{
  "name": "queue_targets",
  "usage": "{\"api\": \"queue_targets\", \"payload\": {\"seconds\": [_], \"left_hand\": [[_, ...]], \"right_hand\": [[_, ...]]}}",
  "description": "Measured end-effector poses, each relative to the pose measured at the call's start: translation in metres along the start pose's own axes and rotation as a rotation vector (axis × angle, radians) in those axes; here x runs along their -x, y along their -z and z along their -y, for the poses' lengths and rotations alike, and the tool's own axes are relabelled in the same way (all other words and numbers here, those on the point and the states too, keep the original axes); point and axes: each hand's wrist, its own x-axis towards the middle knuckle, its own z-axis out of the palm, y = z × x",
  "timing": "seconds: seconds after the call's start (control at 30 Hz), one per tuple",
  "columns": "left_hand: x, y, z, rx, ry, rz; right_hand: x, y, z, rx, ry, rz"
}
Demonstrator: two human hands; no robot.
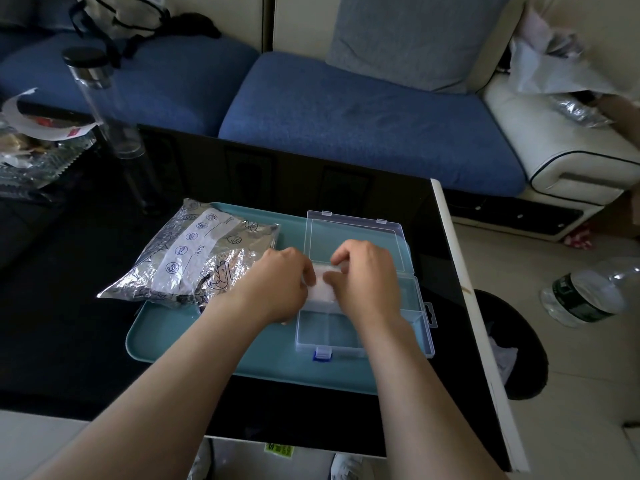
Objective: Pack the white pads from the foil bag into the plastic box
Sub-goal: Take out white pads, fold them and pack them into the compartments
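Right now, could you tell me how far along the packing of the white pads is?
Done: the plastic box sits open on the teal tray, lid folded back. In hand: the left hand and right hand both grip white pads at the box's far section. Left: the near compartments look empty, and the foil bag lies beside the box; whether it holds more cannot be seen.

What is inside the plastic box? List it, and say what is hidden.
Visible: white pads in the far part of the plastic box, gripped between left hand and right hand; near compartments show nothing inside. The hands hide the far part's outer ends.
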Motion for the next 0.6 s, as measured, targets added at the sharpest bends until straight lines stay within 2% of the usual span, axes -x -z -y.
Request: {"api": "queue_targets", "payload": {"seconds": [0.07, 0.17, 0.27, 0.33, 0.37, 0.43, 0.53, 0.6], "left_hand": [[0.0, 0.001, 0.0, -0.001, 0.009, 0.028], [-0.002, 0.006, 0.0, -0.023, 0.03, -0.024], [-0.003, 0.013, -0.001, 0.089, 0.039, -0.314], [-0.002, 0.021, 0.0, 0.1, 0.017, -0.539], [0.0, 0.025, 0.002, 0.085, 0.01, -0.598], [0.002, 0.03, 0.007, -0.024, 0.07, -0.567], [0.008, 0.03, 0.02, -0.302, 0.288, -0.343], [0.008, 0.03, 0.028, -0.273, 0.392, -0.251]], "right_hand": [[-0.001, 0.004, 0.008, 0.02, 0.143, 0.034], [0.0, 0.001, 0.018, 0.143, 0.206, 0.214], [0.002, -0.011, 0.013, 0.177, 0.134, 0.259], [0.002, -0.012, 0.014, 0.145, 0.062, 0.287], [0.003, -0.011, 0.017, 0.126, 0.031, 0.288], [0.002, -0.004, 0.023, 0.064, -0.026, 0.214], [0.001, 0.001, 0.034, -0.056, -0.051, 0.041], [0.001, -0.003, 0.043, -0.147, -0.033, 0.002]]}}
